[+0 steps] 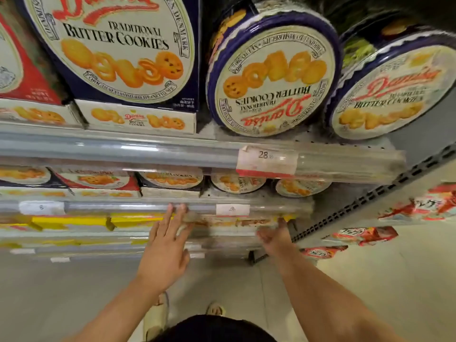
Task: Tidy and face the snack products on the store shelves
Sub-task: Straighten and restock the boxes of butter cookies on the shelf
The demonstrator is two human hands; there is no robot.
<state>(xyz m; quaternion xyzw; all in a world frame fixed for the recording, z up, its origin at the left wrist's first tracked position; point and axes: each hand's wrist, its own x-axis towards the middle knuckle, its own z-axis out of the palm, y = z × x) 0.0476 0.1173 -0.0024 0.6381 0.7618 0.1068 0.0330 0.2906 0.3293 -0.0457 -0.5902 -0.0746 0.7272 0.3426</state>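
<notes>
Where the third shelf down ends at its right corner, a flat pack of biscuits (232,222) (clear-wrapped, its print too blurred to read) is held at both ends. Its left end is touched by the straight, spread fingers of the left hand (167,245), which is released rather than clenched. Its right end is met by the right hand (275,236), whose fingers are curled there, though motion blur hides whether the pack is truly grasped. Yellow boxes (74,222) are lined up along the same shelf toward its left edge. On the shelf above, round tins (238,182) are stood behind a white price tag (232,209). At the top shelf's right end, an upside-down blue cookie tin (272,80) is leaned beside a large cookie box (118,45).
</notes>
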